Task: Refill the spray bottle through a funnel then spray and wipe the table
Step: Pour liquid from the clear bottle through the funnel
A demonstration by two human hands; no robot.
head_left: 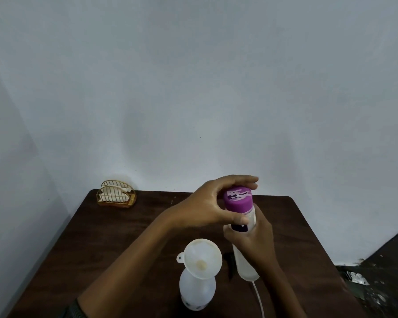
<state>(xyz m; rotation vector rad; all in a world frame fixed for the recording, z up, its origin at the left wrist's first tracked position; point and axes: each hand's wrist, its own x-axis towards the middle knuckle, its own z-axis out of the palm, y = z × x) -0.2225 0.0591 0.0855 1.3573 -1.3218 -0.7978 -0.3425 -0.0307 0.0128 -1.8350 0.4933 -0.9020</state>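
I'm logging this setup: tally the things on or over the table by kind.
Bottles: 2, the spray bottle and the purple-capped bottle
Funnels: 1, the funnel in the spray bottle's mouth
Spray heads: 1, the black spray head lying on the table
Napkin holders: 1, the gold napkin holder
Total: 5

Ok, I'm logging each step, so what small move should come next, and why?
Probably twist off the purple cap: the left hand grips it, the right hand holds the refill bottle, and the funnel already sits in the spray bottle, so pouring waits on the cap.
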